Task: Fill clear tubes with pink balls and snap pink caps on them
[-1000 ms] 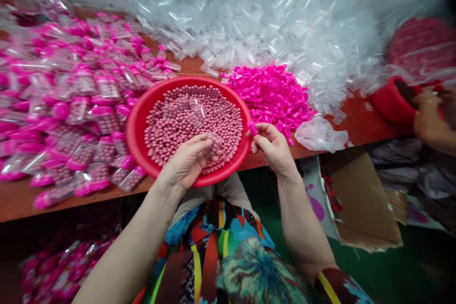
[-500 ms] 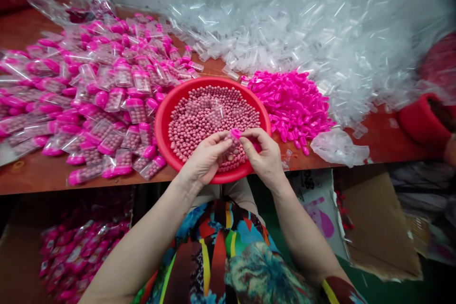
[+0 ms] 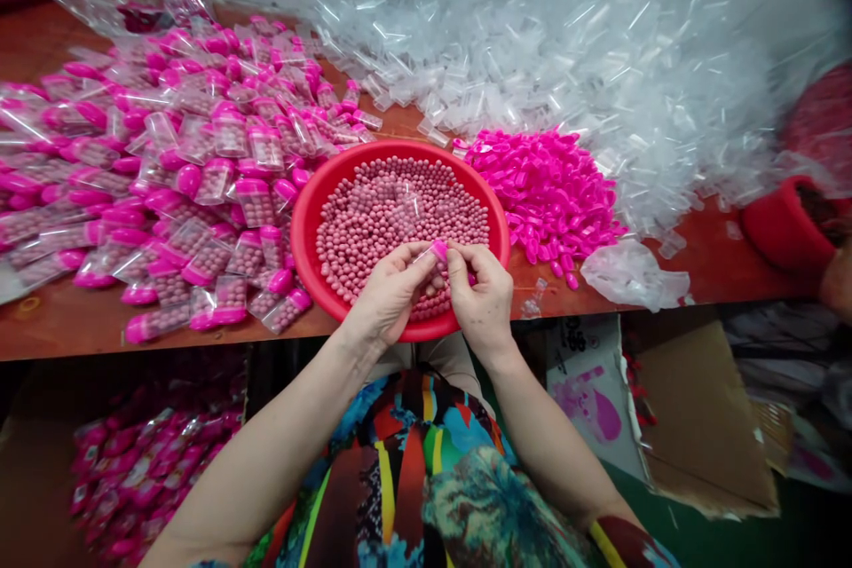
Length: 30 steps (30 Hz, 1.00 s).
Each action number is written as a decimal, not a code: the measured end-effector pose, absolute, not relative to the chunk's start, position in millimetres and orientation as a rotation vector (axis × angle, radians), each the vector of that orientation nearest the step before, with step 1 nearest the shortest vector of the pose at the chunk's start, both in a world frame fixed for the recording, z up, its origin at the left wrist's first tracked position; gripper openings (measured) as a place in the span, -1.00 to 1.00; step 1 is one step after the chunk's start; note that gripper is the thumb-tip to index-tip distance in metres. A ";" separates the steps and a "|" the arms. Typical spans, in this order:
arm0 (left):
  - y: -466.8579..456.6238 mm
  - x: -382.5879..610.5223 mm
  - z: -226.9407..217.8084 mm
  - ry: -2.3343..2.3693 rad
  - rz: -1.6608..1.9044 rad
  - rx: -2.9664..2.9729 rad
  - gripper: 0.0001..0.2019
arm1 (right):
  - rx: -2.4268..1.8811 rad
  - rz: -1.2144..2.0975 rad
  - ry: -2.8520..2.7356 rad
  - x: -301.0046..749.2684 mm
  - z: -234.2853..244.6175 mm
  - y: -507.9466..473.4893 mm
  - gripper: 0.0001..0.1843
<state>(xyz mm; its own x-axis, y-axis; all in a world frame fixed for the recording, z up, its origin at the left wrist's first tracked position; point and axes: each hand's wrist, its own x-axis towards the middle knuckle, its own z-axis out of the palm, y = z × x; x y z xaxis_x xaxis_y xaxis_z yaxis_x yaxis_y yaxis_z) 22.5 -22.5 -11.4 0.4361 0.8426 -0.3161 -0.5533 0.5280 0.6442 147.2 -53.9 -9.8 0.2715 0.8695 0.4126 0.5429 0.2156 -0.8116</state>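
Observation:
My left hand [image 3: 392, 293] holds a small clear container filled with pink balls over the near rim of the red bowl [image 3: 312, 222]. My right hand [image 3: 480, 293] presses a bright pink cap [image 3: 438, 249] onto the top of that container. The two hands meet fingertip to fingertip. The bowl is full of small dusty-pink balls [image 3: 392, 204]. A heap of loose pink caps [image 3: 549, 191] lies just right of the bowl.
Many filled, capped containers [image 3: 179, 169] cover the red-brown table [image 3: 67, 324] at the left. A large pile of empty clear containers [image 3: 565, 71] fills the back right. Another person's hand [image 3: 835, 280] shows at the right edge. Cardboard boxes [image 3: 706, 417] stand below.
My right hand brought a pink cap from the bowl's right side to the container in my left hand; both hands now press together. The view shifted slightly.

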 end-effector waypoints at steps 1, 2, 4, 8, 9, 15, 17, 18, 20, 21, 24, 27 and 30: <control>-22.8 22.2 -11.4 0.664 0.927 0.491 -0.71 | -1.460 0.357 -1.370 144.1 -10.3 -53.3 -0.84; -23.0 22.0 -11.1 0.656 0.938 0.490 -0.70 | -1.466 0.354 -1.335 141.5 -10.3 -52.6 -0.83; -23.5 21.9 -10.0 0.649 0.950 0.488 -0.69 | -1.481 0.397 -1.265 138.2 -9.4 -51.0 -0.81; -24.2 23.5 -9.0 0.664 0.966 0.495 -0.69 | -1.484 0.463 -1.231 137.6 -6.7 -50.0 -0.80; -24.3 23.9 -9.1 0.669 0.974 0.500 -0.70 | -1.484 0.447 -1.242 137.9 -6.4 -50.4 -0.81; -25.5 23.6 -10.8 0.716 0.992 0.509 -0.70 | -1.447 0.187 -1.596 141.5 -10.0 -54.0 -0.81; -25.9 22.8 -10.7 0.725 0.985 0.518 -0.70 | -1.405 0.146 -1.718 145.3 -11.0 -55.4 -0.79; -26.1 22.3 -10.3 0.720 0.984 0.521 -0.70 | -1.388 0.146 -1.756 148.0 -10.7 -55.9 -0.78; -26.3 20.7 -8.9 0.703 0.994 0.525 -0.71 | -1.348 0.184 -1.788 155.2 -8.0 -55.5 -0.77; -26.4 19.8 -8.0 0.697 0.991 0.532 -0.72 | -1.323 0.232 -1.778 159.3 -5.6 -54.2 -0.75; -27.1 17.2 -4.7 0.678 0.896 0.592 -0.74 | -1.296 0.516 -1.598 170.3 3.4 -44.4 -0.46; -28.2 16.7 -2.3 0.641 0.759 0.665 -0.74 | -1.295 0.859 -1.352 171.0 7.9 -29.0 -0.14; -28.8 18.0 -1.3 0.648 0.739 0.697 -0.75 | -1.295 1.086 -1.263 160.6 5.9 -17.9 -0.04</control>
<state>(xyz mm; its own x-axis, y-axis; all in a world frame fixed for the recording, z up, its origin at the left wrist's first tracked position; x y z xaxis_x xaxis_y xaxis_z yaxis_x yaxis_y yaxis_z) 18.0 -28.8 -1.3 0.5730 0.7722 -0.2744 -0.3729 0.5438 0.7518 160.6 -17.9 5.9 0.0570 0.9977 0.0354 0.1140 0.0287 -0.9931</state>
